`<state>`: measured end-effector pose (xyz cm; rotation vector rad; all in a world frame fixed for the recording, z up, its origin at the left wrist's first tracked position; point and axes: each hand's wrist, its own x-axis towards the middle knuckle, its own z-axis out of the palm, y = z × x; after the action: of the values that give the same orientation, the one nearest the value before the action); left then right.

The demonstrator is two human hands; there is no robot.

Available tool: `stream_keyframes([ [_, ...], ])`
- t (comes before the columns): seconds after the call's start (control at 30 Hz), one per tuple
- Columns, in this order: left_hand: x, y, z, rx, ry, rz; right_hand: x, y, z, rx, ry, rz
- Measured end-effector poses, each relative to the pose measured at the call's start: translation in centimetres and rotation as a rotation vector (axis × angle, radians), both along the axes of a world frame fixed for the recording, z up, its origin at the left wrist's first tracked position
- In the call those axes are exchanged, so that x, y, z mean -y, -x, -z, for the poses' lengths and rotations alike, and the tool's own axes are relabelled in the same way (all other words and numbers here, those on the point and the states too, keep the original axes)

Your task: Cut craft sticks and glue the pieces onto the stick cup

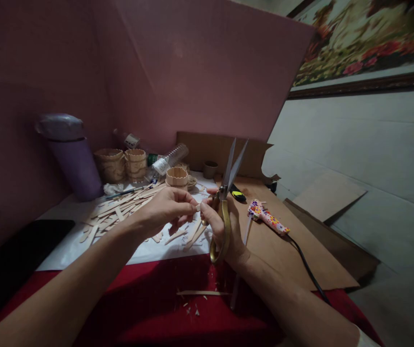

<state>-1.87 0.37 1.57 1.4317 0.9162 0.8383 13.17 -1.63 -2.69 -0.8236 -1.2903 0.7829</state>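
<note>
My left hand [170,209] pinches a tiny pale piece of wood [198,207] between thumb and fingertips. Meeting it there is the thumb of my right hand [233,236], which also holds a pair of scissors [223,190] with brass-coloured handles. Their blades point up and away, slightly apart. Behind and left of my hands, a heap of wooden craft sticks [120,212] lies on a white sheet [141,256]. A small scalloped wooden cup [177,178] stands just beyond my left hand. Below, one stick [203,292] and several shavings lie on the red cloth [149,308].
To the right, a flower-patterned glue gun [269,219] with a black cord rests on a brown board [300,255]. A yellow-and-black cutter [238,193] lies nearby. At the back are two wooden pots [135,164], a clear plastic bottle [172,159] and a tall purple container [74,166].
</note>
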Motion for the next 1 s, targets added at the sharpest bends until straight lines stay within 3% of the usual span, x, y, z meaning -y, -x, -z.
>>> stream_keyframes([
  [0.2,-0.2,-0.2,0.1,0.058,-0.012,-0.019,-0.4,0.0,0.1,-0.11,0.09,-0.055],
  [0.43,-0.7,0.0,0.4,0.167,-0.026,0.052,-1.0,0.0,0.0,-0.406,0.321,-0.258],
  [0.7,-0.7,-0.6,0.7,0.117,-0.17,-0.048,-0.3,0.2,-0.5,-0.52,0.376,-0.306],
  [1.0,-0.3,-1.1,0.8,0.209,-0.053,-0.09,-0.1,0.7,-0.1,-0.535,0.348,-0.29],
])
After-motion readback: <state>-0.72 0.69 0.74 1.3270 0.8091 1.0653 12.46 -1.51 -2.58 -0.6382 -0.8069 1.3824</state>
